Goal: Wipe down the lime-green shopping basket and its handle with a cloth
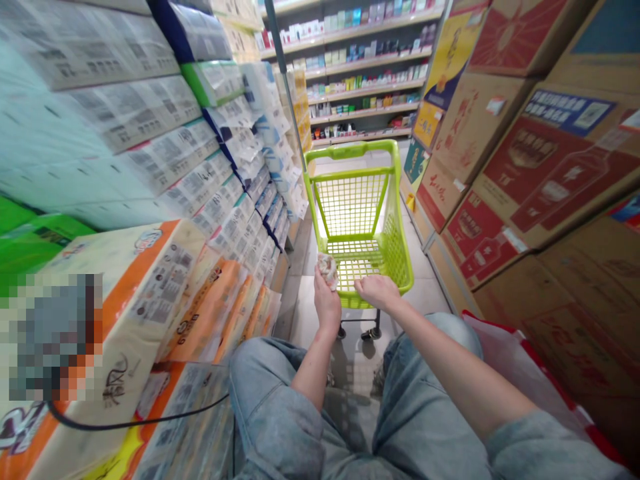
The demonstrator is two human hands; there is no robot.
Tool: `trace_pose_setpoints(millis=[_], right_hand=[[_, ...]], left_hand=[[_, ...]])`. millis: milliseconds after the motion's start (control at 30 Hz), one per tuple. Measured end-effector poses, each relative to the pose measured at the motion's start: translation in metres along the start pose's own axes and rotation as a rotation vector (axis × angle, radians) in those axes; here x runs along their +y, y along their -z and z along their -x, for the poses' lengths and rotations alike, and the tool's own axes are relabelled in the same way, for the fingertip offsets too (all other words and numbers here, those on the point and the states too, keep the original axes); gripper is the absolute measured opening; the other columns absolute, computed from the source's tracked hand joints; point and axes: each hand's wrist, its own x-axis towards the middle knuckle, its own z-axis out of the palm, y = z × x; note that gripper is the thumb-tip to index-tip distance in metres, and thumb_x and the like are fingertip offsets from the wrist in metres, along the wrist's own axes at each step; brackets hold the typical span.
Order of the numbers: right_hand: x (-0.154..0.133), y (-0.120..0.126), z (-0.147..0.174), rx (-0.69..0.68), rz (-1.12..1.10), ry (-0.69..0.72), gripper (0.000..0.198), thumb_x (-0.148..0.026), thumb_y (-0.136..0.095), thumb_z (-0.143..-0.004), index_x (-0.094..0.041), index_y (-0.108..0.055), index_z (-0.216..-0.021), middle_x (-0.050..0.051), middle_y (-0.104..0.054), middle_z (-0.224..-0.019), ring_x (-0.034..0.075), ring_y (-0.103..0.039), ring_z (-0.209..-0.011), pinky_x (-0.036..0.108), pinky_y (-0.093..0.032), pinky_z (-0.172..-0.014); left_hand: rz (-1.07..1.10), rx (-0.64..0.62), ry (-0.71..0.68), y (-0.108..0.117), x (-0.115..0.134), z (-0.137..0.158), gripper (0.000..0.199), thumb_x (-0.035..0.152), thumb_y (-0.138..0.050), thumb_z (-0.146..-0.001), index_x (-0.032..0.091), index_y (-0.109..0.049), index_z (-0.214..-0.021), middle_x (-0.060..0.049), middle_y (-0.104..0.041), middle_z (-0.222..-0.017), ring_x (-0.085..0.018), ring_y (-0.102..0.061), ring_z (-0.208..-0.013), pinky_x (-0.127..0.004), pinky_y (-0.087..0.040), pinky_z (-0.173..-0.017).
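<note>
In front of my knees stands a lime-green plastic shopping cart (400, 200) with a grid basket and small black wheels. My left hand (327, 308) is closed around a crumpled whitish cloth (328, 269), held up against the basket's near left corner. At the basket's near edge, the fingers of my right hand (379, 291) are curled closed over the rim; the hand hides that part of the rim. Through the grid, the light floor shows.
Stacked tissue packs (200, 180) line the left side, and a black cable (140, 423) crosses the nearer packs. Printed cartons (540, 153) are piled on the right. Behind the cart are shelves (370, 67) of small bottles and boxes. A red-edged whitish bag (520, 367) lies by my right leg.
</note>
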Motion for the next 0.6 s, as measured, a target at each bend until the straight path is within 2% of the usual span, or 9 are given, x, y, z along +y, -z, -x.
trace_pose_setpoints(millis=[200,367,500,600], right_hand=[[0.010,0.000,0.006,0.033,0.077,0.083,0.053,-0.034,-0.025,-0.090,-0.013,-0.073,-0.085,0.014,-0.072,-0.093,0.024,-0.066,-0.088,0.030,-0.045,-0.073],[0.011,0.001,0.008,0.027,0.086,0.072,0.053,-0.034,-0.025,-0.091,-0.013,-0.073,-0.087,0.014,-0.072,-0.094,0.023,-0.066,-0.087,0.028,-0.045,-0.072],[0.011,0.004,0.010,0.011,0.090,0.066,0.054,-0.034,-0.024,-0.091,-0.013,-0.074,-0.088,0.014,-0.071,-0.095,0.022,-0.066,-0.089,0.027,-0.044,-0.073],[0.012,0.005,0.010,0.007,0.095,0.063,0.054,-0.034,-0.024,-0.091,-0.013,-0.074,-0.088,0.014,-0.071,-0.096,0.022,-0.066,-0.089,0.028,-0.044,-0.075]], left_hand=[[-0.015,-0.076,0.010,0.001,0.004,-0.009,0.060,0.005,-0.040,-0.079,0.011,-0.032,-0.139,-0.019,-0.046,-0.138,-0.026,-0.046,-0.126,-0.040,-0.039,-0.102],[-0.073,-0.143,0.019,0.004,0.013,-0.045,0.054,0.007,-0.045,-0.079,0.019,-0.042,-0.131,-0.013,-0.056,-0.128,-0.023,-0.053,-0.117,-0.035,-0.043,-0.096],[-0.155,-0.200,0.053,0.000,0.022,-0.074,0.044,0.011,-0.049,-0.078,0.016,-0.047,-0.122,-0.015,-0.063,-0.115,-0.026,-0.059,-0.107,-0.036,-0.046,-0.090],[-0.160,-0.153,0.091,-0.007,0.025,-0.081,0.043,0.009,-0.049,-0.077,0.018,-0.048,-0.120,-0.015,-0.064,-0.111,-0.026,-0.060,-0.106,-0.036,-0.046,-0.090]])
